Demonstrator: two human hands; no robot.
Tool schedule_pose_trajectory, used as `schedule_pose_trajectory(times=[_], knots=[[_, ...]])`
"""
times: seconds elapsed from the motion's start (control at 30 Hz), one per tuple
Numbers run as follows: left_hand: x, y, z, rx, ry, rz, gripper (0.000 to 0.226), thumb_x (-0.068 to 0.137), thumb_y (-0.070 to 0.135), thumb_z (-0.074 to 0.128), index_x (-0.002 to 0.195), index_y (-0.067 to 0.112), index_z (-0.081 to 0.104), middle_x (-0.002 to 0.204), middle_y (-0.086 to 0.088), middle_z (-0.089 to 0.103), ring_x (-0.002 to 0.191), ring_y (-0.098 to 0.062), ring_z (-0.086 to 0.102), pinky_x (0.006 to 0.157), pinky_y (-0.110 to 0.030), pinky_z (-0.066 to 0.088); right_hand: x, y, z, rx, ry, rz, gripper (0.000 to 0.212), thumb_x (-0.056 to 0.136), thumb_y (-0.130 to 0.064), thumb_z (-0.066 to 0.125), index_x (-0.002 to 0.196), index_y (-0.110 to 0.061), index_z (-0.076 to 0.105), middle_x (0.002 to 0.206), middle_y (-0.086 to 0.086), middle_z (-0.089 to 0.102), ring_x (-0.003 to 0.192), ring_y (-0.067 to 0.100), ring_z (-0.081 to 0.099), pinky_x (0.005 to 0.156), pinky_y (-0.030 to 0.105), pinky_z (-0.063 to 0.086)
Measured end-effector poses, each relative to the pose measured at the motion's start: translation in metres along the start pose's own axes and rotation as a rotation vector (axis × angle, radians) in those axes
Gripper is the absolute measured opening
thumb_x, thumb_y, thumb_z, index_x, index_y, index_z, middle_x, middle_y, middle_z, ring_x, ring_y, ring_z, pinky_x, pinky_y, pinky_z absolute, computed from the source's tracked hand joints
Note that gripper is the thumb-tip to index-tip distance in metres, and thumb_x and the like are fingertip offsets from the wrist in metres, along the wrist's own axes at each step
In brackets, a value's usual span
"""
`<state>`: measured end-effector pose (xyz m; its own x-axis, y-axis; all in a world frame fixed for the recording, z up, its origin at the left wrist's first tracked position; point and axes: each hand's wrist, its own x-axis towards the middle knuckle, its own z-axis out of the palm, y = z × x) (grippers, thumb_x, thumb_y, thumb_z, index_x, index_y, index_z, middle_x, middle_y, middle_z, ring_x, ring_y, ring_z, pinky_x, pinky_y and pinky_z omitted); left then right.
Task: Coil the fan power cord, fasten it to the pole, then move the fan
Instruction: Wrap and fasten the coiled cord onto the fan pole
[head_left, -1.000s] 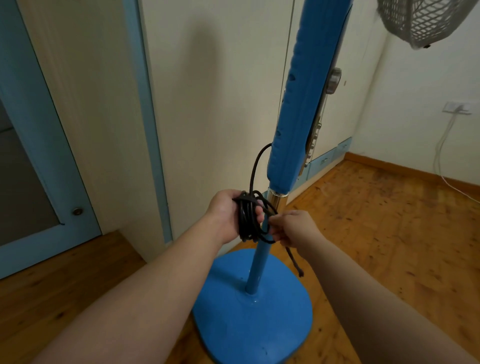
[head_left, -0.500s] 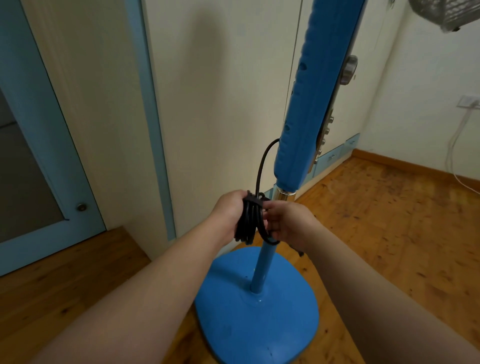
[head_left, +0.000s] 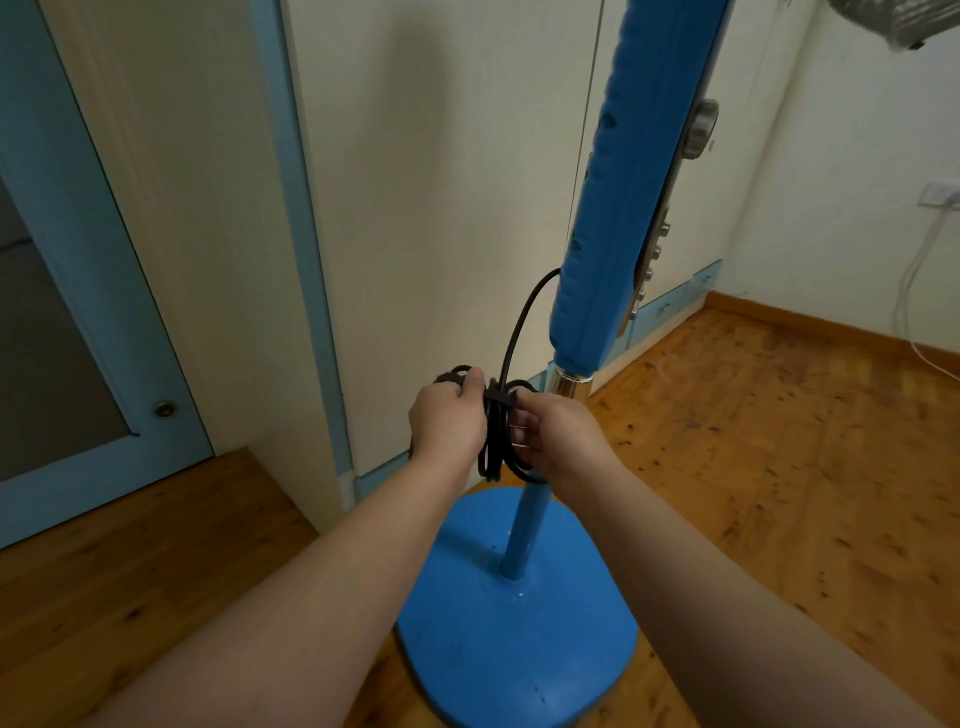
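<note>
A pale wall with a blue-framed door (head_left: 93, 322) fills the frame's left, behind the blue metal fan pole (head_left: 524, 525). At centre, the coiled black power cord (head_left: 493, 441) sits between both hands: left hand (head_left: 447, 421) clenched around it, right hand (head_left: 561, 441) pinching its loops.

Below my arms, the wooden floor (head_left: 779, 441) fills the lower frame. The blue fan base (head_left: 514, 639) rests flat on it at lower centre.
</note>
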<state>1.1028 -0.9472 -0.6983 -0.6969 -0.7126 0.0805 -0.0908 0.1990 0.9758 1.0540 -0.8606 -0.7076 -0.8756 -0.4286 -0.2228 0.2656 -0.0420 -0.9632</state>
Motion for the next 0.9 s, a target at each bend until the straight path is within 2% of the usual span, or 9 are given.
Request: schedule_pose_trajectory(times=[0.1,0.17,0.27,0.37,0.47,0.57,0.7,0.77,0.9], knots=[[0.004,-0.003,0.002,-0.139,-0.014,-0.092,0.039,0.095,0.029,0.044,0.061,0.011,0.051,0.069,-0.009,0.055,0.068,-0.026,0.053,0.067,-0.033,0.042,-0.002,-0.01,0.003,0.003,0.059,0.126,0.02,0.086,0.001,0.046,0.07,-0.006,0.056,0.053,0.002,0.05,0.052,0.016,0.049,0.068,0.027,0.047],[0.003,-0.004,0.003,-0.242,-0.023,-0.18,0.031,0.093,0.025,0.047,0.067,0.01,0.054,0.075,-0.012,0.058,0.074,-0.027,0.056,0.07,-0.036,0.045,-0.003,-0.011,0.003,0.009,0.069,0.153,0.021,0.084,0.004,0.047,0.068,-0.005,0.058,0.045,0.001,0.055,0.044,0.013,0.055,0.05,0.02,0.049],[0.001,-0.007,0.008,-0.212,0.001,-0.187,0.032,0.089,0.021,0.054,0.06,0.009,0.051,0.068,-0.012,0.053,0.07,-0.027,0.053,0.064,-0.035,0.042,-0.004,-0.003,-0.001,0.112,0.031,0.111,0.027,0.089,-0.005,0.047,0.063,-0.009,0.05,0.037,-0.005,0.041,0.029,0.005,0.036,0.033,0.015,0.031],[-0.001,-0.005,0.009,-0.205,0.106,-0.149,0.038,0.085,0.019,0.061,0.05,0.011,0.049,0.058,-0.008,0.053,0.065,-0.029,0.054,0.062,-0.036,0.046,-0.007,0.0,-0.002,0.202,0.002,0.033,0.028,0.091,-0.008,0.047,0.063,-0.013,0.047,0.044,-0.005,0.036,0.032,0.005,0.031,0.034,0.014,0.027],[-0.001,-0.006,0.008,-0.262,0.148,-0.168,0.019,0.085,0.018,0.061,0.069,0.008,0.061,0.075,-0.012,0.066,0.077,-0.03,0.066,0.076,-0.043,0.057,-0.009,-0.003,0.003,0.107,0.03,0.094,0.028,0.091,-0.006,0.048,0.063,-0.009,0.05,0.044,-0.002,0.043,0.033,0.006,0.039,0.034,0.015,0.034],[0.002,-0.01,0.009,-0.384,0.162,-0.283,0.011,0.086,0.013,0.057,0.079,0.005,0.058,0.086,-0.017,0.066,0.082,-0.032,0.066,0.08,-0.046,0.056,-0.007,-0.003,0.003,0.039,0.058,0.049,0.023,0.089,0.001,0.046,0.07,-0.01,0.053,0.065,0.003,0.054,0.056,0.01,0.053,0.052,0.018,0.047],[0.003,-0.006,0.013,-0.572,0.074,-0.516,0.01,0.087,0.002,0.051,0.079,-0.001,0.058,0.075,-0.018,0.063,0.055,-0.026,0.065,0.057,-0.034,0.058,-0.005,-0.002,0.002,-0.077,0.114,0.063,0.023,0.088,0.003,0.046,0.101,0.001,0.065,0.089,0.014,0.063,0.086,0.024,0.061,0.085,0.033,0.051],[0.004,-0.002,0.013,-0.652,-0.026,-0.593,0.016,0.089,0.003,0.049,0.08,-0.003,0.06,0.057,-0.016,0.061,0.032,-0.02,0.057,0.035,-0.025,0.049,-0.007,0.001,0.0,-0.124,0.115,-0.006,0.03,0.088,0.005,0.044,0.106,-0.003,0.067,0.095,0.016,0.064,0.086,0.026,0.062,0.079,0.034,0.053],[0.002,0.004,0.006,-0.495,-0.275,-0.578,0.029,0.094,0.007,0.046,0.067,0.003,0.058,0.035,-0.006,0.057,0.027,-0.013,0.054,0.032,-0.021,0.046,-0.007,0.008,-0.008,-0.092,0.095,-0.05,0.032,0.088,0.003,0.04,0.098,-0.005,0.069,0.087,0.012,0.064,0.084,0.027,0.062,0.071,0.033,0.052]])
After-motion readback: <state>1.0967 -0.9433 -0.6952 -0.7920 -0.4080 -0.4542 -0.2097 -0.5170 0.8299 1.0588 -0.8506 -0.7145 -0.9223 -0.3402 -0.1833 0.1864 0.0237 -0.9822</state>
